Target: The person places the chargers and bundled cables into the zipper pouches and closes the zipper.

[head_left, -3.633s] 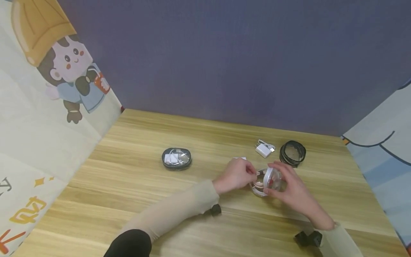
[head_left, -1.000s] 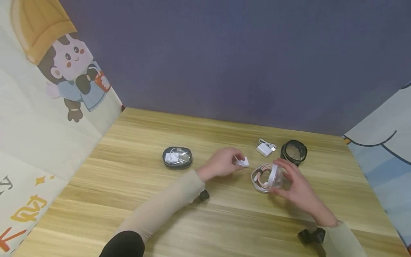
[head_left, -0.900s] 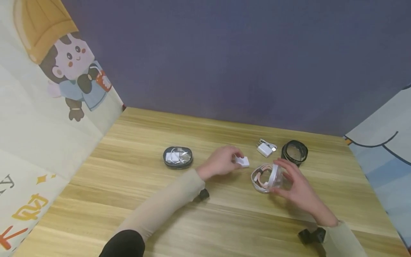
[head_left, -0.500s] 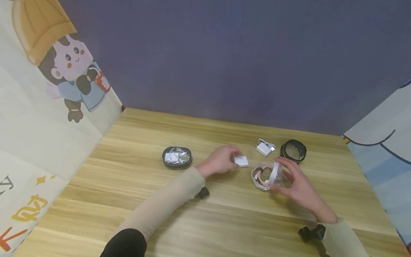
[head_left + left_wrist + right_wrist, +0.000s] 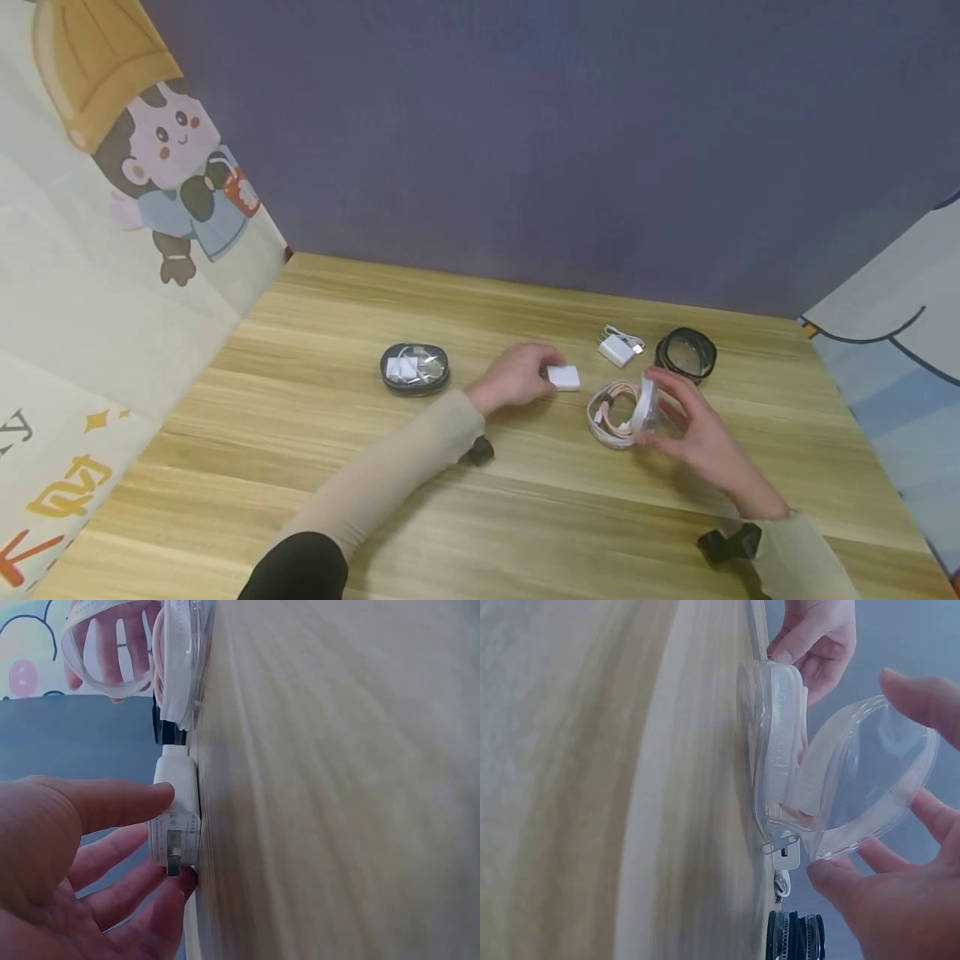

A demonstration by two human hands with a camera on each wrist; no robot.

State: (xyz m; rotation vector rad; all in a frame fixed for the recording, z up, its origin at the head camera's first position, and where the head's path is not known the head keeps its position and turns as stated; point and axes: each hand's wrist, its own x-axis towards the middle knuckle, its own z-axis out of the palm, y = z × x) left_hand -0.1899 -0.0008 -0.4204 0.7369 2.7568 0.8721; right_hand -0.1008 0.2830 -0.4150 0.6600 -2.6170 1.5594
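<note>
While the right hand (image 5: pixel 697 433) holds a clear lid (image 5: pixel 645 406) tilted up over the worktop (image 5: pixel 525 508), the left hand (image 5: pixel 517 375) pinches a white charger (image 5: pixel 564 377) at ten o'clock from the round clear case (image 5: pixel 597 432) to which that lid belongs. The left grip is narrowed to the charger's thickness, at the end where a metal prong (image 5: pixel 174 862) shows, leaving the far end free and facing the case. The right grip, at three o'clock, is spread across the lid with fingertips at its rim, presumably because the lid would drop back and cover the inside if released. The case's base lies flat, likely for steadiness; in it sits a coiled pinkish cable (image 5: pixel 624 389), bound by a dark tie (image 5: pixel 606 401) that probably holds the loops compact. A second charger (image 5: pixel 617 350) with a white lead (image 5: pixel 625 333) lies at twelve o'clock and a round black case (image 5: pixel 712 354) near two, while an oval black case (image 5: pixel 415 387), white items (image 5: pixel 402 368) visible inside, rests well apart between nine and ten, seemingly leaving the left hand room.
</note>
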